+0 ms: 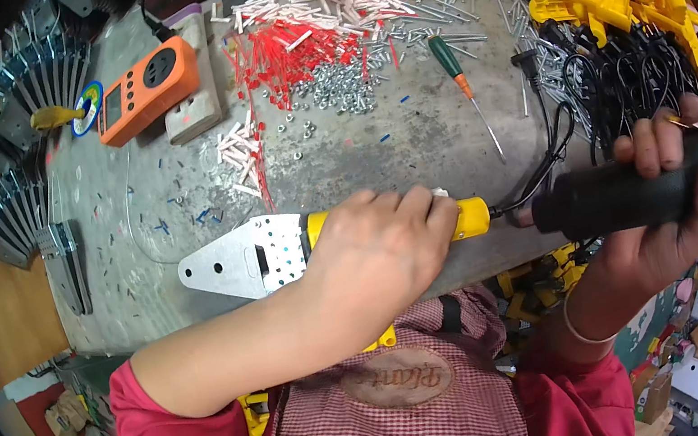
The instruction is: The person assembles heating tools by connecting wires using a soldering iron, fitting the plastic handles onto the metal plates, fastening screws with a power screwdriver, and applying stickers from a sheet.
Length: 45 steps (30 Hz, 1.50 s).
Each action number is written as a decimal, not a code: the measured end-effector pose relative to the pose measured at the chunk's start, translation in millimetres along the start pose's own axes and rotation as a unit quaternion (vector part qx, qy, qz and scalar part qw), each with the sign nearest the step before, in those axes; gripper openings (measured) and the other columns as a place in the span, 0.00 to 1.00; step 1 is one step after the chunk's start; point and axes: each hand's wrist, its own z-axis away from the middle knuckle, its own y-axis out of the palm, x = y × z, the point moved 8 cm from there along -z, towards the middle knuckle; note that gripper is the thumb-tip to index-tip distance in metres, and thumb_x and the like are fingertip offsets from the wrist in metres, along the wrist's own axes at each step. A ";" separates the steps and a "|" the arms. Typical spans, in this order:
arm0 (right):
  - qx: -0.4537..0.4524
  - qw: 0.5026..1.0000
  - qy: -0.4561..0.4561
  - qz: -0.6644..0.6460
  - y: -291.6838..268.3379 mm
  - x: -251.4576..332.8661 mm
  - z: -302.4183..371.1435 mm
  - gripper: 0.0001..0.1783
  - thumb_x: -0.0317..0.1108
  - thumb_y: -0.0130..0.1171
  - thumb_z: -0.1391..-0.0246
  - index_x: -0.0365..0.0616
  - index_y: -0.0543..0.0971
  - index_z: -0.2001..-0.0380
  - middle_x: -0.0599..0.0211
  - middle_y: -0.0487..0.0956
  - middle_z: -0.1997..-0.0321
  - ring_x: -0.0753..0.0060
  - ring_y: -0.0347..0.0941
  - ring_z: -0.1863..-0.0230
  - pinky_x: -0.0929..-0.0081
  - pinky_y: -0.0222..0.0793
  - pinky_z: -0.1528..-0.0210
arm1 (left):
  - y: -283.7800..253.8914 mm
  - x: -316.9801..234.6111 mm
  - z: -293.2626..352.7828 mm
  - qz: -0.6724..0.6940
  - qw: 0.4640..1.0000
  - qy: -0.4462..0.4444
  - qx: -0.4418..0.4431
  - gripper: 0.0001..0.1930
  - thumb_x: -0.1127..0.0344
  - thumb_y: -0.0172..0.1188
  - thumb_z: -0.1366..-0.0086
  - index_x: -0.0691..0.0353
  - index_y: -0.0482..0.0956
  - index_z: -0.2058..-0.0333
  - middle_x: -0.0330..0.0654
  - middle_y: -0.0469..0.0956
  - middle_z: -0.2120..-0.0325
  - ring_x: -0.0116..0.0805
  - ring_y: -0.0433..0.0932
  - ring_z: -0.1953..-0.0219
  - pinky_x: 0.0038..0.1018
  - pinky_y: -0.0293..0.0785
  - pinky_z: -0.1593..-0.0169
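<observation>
Qty 1 yel. handle [474, 216], part hid., L hand [381, 245] clamped on; blk. tool [593, 202], blurred, R hand [651, 254] clamped round; plate [235, 250] grey, holed.

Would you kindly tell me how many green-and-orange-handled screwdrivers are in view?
1: the screwdriver lies on the grey table, between the silvery nuts and the black cables, beyond and right of the left hand. Any others, if hidden, cannot be counted.
</observation>
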 end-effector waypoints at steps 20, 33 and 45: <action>0.114 0.979 -0.032 0.164 61.3 -26.6 7.5 0.27 0.55 0.57 0.51 0.42 0.65 0.63 0.72 0.67 0.77 0.78 0.63 0.79 0.75 0.58 0.71 | -5.1 10.7 2.9 0.093 0.986 -0.001 -0.136 0.14 0.69 0.58 0.57 0.64 0.74 0.68 0.40 0.69 0.74 0.37 0.72 0.68 0.28 0.72 0.66; 0.323 0.946 0.023 0.021 61.8 -21.4 19.8 0.15 0.42 0.40 0.33 0.42 0.63 0.68 0.52 0.74 0.74 0.50 0.75 0.79 0.54 0.74 0.72 | -7.1 4.6 5.1 0.052 0.985 -0.006 -0.164 0.19 0.70 0.59 0.57 0.66 0.75 0.63 0.39 0.71 0.77 0.35 0.73 0.70 0.26 0.72 0.70; 0.359 0.932 0.001 0.053 134.1 -16.8 8.0 0.30 0.53 0.62 0.56 0.43 0.65 0.59 0.74 0.67 0.77 0.79 0.63 0.78 0.78 0.58 0.68 | -4.6 -3.4 99.1 -0.036 0.993 0.017 -0.111 0.22 0.56 0.52 0.44 0.44 0.73 0.49 0.32 0.65 0.39 0.36 0.65 0.38 0.50 0.64 0.44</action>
